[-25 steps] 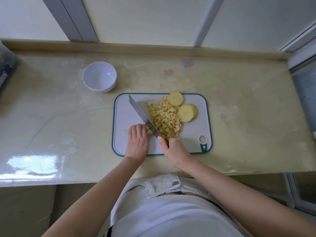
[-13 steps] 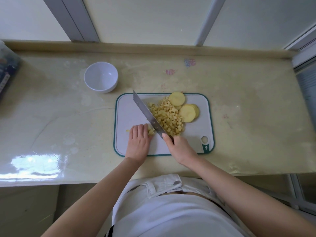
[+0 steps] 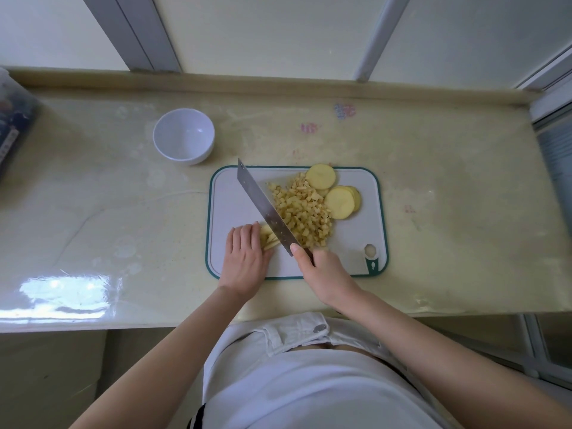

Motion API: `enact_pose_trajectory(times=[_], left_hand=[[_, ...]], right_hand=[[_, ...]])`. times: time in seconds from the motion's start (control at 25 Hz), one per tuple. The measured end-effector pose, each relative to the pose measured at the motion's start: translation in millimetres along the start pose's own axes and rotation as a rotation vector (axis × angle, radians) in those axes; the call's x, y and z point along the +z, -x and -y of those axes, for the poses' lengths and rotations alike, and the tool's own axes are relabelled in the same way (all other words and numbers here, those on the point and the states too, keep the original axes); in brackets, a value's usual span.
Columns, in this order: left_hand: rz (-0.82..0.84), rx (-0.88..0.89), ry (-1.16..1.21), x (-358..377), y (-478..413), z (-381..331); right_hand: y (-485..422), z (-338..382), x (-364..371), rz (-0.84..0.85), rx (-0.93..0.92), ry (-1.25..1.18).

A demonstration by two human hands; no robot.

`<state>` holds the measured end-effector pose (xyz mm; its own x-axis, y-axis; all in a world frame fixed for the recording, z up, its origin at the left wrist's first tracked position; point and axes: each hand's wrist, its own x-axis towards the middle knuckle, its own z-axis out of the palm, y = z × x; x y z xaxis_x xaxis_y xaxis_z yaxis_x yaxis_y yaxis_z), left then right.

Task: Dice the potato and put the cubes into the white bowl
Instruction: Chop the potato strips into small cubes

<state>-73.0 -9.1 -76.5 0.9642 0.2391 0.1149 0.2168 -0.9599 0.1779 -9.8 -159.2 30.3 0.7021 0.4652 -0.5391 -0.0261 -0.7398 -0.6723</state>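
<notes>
A white cutting board (image 3: 356, 243) with a green rim lies on the counter. On it sits a heap of small potato cubes (image 3: 305, 212), with round potato slices (image 3: 339, 202) and one more potato slice (image 3: 320, 175) at its far right. My left hand (image 3: 244, 258) lies on the board with its fingers bent over a bundle of potato strips (image 3: 268, 238). My right hand (image 3: 325, 270) grips the handle of a broad knife (image 3: 263, 209), whose blade runs diagonally between the strips and the cubes. The white bowl (image 3: 183, 135) stands empty, left of and beyond the board.
The pale counter (image 3: 93, 212) ends at a raised back ledge (image 3: 278, 83) below window frames. A dark container (image 3: 12, 125) sits at the far left edge. Coloured stains (image 3: 344, 110) mark the counter behind the board.
The knife has shifted slightly left along the strips, and the strips now show a little more beside my left fingers. Both hands stay in much the same place.
</notes>
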Motion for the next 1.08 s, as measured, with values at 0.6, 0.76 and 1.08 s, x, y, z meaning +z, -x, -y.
enact_pose_trajectory(times=[0.6,0.76,1.08], left_hand=[[-0.032,-0.04,-0.034,5.2,-2.2,-7.6],[-0.026,-0.053,-0.023,3.7,-4.5,-10.0],[-0.085,-0.038,-0.061,10.5,-5.6,-9.8]], right_hand=[[-4.3,2.3,6.1,0.012,0.043,0.082],[-7.4,-2.7,10.0,0.002,0.047,0.079],[-14.1,-4.6,11.5,0.007,0.056,0.105]])
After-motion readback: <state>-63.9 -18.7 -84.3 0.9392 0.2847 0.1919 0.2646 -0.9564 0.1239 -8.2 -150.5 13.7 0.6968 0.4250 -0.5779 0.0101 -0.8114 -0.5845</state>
